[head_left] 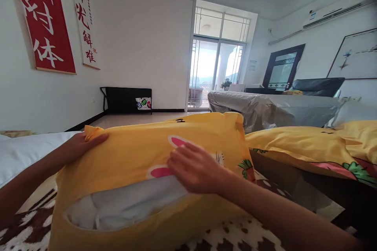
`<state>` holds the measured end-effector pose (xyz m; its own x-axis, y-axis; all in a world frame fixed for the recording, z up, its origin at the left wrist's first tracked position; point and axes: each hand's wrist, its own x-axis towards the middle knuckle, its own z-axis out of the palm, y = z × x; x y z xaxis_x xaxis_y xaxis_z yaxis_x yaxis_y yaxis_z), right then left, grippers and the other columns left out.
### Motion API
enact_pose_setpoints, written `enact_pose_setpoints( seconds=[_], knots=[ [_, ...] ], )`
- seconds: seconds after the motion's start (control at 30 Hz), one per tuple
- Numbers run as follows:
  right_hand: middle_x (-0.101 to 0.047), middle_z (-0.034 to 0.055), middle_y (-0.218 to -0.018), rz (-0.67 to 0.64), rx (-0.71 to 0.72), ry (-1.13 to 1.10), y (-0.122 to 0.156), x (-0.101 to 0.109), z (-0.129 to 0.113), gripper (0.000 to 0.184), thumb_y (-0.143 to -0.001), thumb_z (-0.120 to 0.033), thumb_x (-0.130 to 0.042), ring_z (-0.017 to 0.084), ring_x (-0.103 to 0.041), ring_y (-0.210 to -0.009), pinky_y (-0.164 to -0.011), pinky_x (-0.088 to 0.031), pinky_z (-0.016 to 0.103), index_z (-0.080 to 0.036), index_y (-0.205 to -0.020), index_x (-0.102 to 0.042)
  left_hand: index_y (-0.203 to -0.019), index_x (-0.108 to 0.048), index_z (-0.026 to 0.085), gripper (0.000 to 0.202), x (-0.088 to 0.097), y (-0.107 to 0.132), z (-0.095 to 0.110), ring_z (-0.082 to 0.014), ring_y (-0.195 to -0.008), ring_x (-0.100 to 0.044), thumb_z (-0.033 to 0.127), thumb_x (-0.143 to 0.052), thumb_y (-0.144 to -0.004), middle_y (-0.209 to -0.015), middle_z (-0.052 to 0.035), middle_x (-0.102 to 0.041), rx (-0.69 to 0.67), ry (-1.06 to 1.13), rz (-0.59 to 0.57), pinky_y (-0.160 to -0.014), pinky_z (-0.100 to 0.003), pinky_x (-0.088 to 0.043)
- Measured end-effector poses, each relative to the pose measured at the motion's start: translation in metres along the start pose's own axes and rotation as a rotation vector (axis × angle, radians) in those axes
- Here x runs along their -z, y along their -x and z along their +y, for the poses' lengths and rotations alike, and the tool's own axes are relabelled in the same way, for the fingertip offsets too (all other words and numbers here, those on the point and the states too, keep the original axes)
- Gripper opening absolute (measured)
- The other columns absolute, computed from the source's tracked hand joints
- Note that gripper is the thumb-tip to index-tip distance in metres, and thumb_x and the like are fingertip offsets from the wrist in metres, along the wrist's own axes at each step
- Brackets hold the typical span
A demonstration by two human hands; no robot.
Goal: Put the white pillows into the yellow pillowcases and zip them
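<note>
A yellow pillowcase point(138, 152) with a pink rabbit print lies in front of me on a brown-and-white patterned cover point(235, 235). A white pillow point(123, 204) shows through its open near end. My left hand point(85, 143) grips the far left corner of the pillowcase, fingers curled over the edge. My right hand point(196, 168) rests on top of the case near its middle, fingers bent and pressing the fabric at the opening.
A matching yellow quilt point(309, 141) lies bunched to the right. A white sheet point(26, 152) is at the left. Beyond stand a grey covered sofa point(265, 109), a black low rack point(126, 99), glass balcony doors point(215, 70) and red wall scrolls point(44, 19).
</note>
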<state>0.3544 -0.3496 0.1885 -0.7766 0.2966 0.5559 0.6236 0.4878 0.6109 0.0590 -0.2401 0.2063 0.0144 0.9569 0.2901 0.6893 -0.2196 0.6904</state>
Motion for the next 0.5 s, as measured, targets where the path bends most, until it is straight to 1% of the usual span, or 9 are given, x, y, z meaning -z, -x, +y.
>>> enact_pose_setpoints(
  seconds=[0.03, 0.07, 0.13, 0.2, 0.27, 0.33, 0.4, 0.43, 0.5],
  knots=[
    [-0.062, 0.0034, -0.081, -0.011, 0.141, -0.101, -0.008, -0.005, -0.025, 0.027, -0.091, -0.017, -0.038, 0.015, -0.050, -0.072, -0.068, -0.040, 0.030, -0.020, -0.078, -0.061, -0.081, -0.062, 0.012, 0.054, 0.001, -0.001, 0.002, -0.0204, -0.068, -0.063, 0.064, -0.048, -0.076, -0.068, -0.0004, -0.066, 0.035, 0.002, 0.010, -0.056, -0.025, -0.045],
    [-0.062, 0.0036, -0.086, -0.017, 0.211, -0.175, -0.015, -0.012, -0.046, 0.026, -0.091, -0.018, -0.038, 0.014, -0.051, -0.074, -0.068, -0.041, 0.029, -0.020, -0.079, -0.061, -0.080, -0.061, 0.012, 0.053, 0.002, -0.001, 0.005, -0.0202, -0.068, -0.062, 0.063, -0.049, -0.075, -0.069, -0.0005, -0.065, 0.053, -0.001, 0.019, -0.056, -0.025, -0.045],
    [-0.062, 0.0061, -0.100, 0.005, 0.214, -0.236, -0.025, -0.030, -0.078, 0.024, -0.091, -0.019, -0.038, 0.015, -0.053, -0.084, -0.074, -0.042, 0.027, -0.016, -0.089, -0.062, -0.081, -0.060, 0.012, 0.050, 0.005, 0.001, 0.008, -0.0187, -0.069, -0.060, 0.061, -0.053, -0.074, -0.071, 0.0000, -0.063, 0.057, 0.001, 0.043, -0.056, -0.023, -0.043],
    [-0.062, 0.0086, -0.110, 0.038, 0.087, -0.247, -0.030, -0.048, -0.093, 0.025, -0.090, -0.020, -0.039, 0.016, -0.054, -0.092, -0.078, -0.043, 0.028, -0.013, -0.101, -0.060, -0.081, -0.059, 0.014, 0.045, 0.007, 0.004, 0.008, -0.0158, -0.070, -0.057, 0.058, -0.054, -0.074, -0.072, 0.0022, -0.061, 0.009, -0.018, 0.076, -0.056, -0.021, -0.041],
    [-0.063, 0.0091, -0.109, 0.072, -0.106, -0.267, -0.032, -0.062, -0.098, 0.029, -0.090, -0.026, -0.041, 0.018, -0.055, -0.093, -0.076, -0.044, 0.030, -0.014, -0.110, -0.057, -0.077, -0.057, 0.017, 0.040, 0.008, 0.009, 0.007, -0.0134, -0.068, -0.053, 0.056, -0.054, -0.076, -0.069, 0.0047, -0.059, -0.075, -0.064, 0.111, -0.058, -0.020, -0.039],
    [-0.065, 0.0083, -0.104, 0.104, -0.333, -0.299, -0.034, -0.070, -0.098, 0.034, -0.089, -0.037, -0.043, 0.021, -0.057, -0.092, -0.074, -0.046, 0.033, -0.018, -0.115, -0.055, -0.075, -0.055, 0.019, 0.036, 0.007, 0.016, 0.007, -0.0118, -0.066, -0.051, 0.054, -0.052, -0.079, -0.065, 0.0066, -0.057, -0.156, -0.093, 0.152, -0.059, -0.019, -0.037],
    [-0.066, 0.0073, -0.105, 0.111, -0.490, -0.337, -0.038, -0.073, -0.097, 0.040, -0.088, -0.045, -0.044, 0.024, -0.058, -0.094, -0.078, -0.047, 0.036, -0.023, -0.121, -0.052, -0.076, -0.054, 0.020, 0.032, 0.006, 0.025, 0.008, -0.0111, -0.064, -0.051, 0.052, -0.051, -0.080, -0.065, 0.0074, -0.056, -0.192, -0.102, 0.197, -0.058, -0.019, -0.036],
    [-0.066, 0.0069, -0.107, 0.111, -0.523, -0.356, -0.040, -0.072, -0.097, 0.043, -0.088, -0.046, -0.043, 0.025, -0.058, -0.096, -0.082, -0.046, 0.037, -0.025, -0.125, -0.050, -0.078, -0.054, 0.021, 0.029, 0.006, 0.030, 0.009, -0.0111, -0.064, -0.051, 0.050, -0.051, -0.080, -0.067, 0.0074, -0.057, -0.220, -0.103, 0.231, -0.057, -0.020, -0.036],
    [-0.065, 0.0062, -0.113, 0.117, -0.489, -0.389, -0.045, -0.069, -0.098, 0.046, -0.089, -0.044, -0.042, 0.026, -0.057, -0.101, -0.088, -0.045, 0.039, -0.027, -0.131, -0.045, -0.083, -0.056, 0.023, 0.025, 0.005, 0.038, 0.011, -0.0125, -0.070, -0.055, 0.047, -0.049, -0.081, -0.077, 0.0060, -0.060, -0.316, -0.111, 0.323, -0.061, -0.021, -0.039]
  ],
)
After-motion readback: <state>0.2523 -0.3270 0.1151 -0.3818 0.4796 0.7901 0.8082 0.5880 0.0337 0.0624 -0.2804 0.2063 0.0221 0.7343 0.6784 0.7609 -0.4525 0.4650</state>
